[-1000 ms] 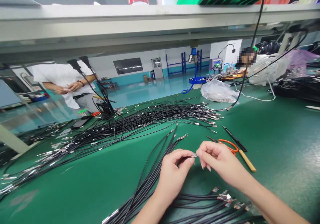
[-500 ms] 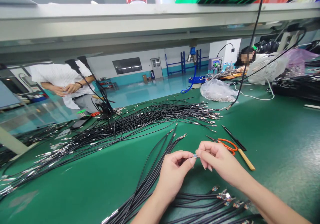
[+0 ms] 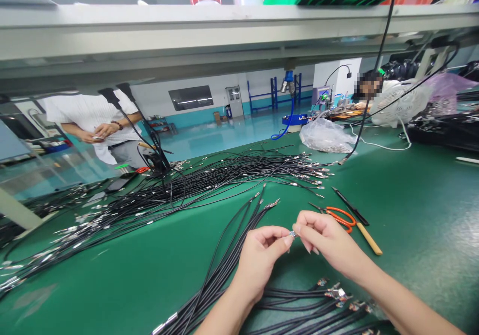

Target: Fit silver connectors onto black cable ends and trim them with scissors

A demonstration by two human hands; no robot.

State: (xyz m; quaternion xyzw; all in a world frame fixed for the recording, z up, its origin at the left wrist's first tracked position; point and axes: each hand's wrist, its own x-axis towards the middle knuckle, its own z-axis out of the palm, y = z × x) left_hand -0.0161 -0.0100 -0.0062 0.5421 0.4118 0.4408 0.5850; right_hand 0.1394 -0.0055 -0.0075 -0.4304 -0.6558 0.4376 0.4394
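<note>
My left hand (image 3: 258,260) and my right hand (image 3: 329,238) meet above the green mat, their fingertips pinching a small metal wire terminal (image 3: 292,234) from both sides. Its cable is mostly hidden by my fingers. Beneath my left hand runs a bundle of black cables (image 3: 220,270) with metal ends. Crimped cable ends (image 3: 337,295) lie below my right hand. To the right of that hand are orange-handled scissors (image 3: 340,217), a wooden-handled tool (image 3: 368,239) and a slim black tool (image 3: 350,206).
Long black cable bundles (image 3: 209,185) cover the green bench mat (image 3: 411,255) ahead and left. A low grey shelf (image 3: 187,31) crosses above. Beyond stand a person in white (image 3: 93,120), a clear plastic bag (image 3: 325,135) and a white fan (image 3: 400,103).
My left hand has closed in slightly toward the terminal since the oldest frame. My right hand and the terminal barely move, and the whole view has shifted very slightly.
</note>
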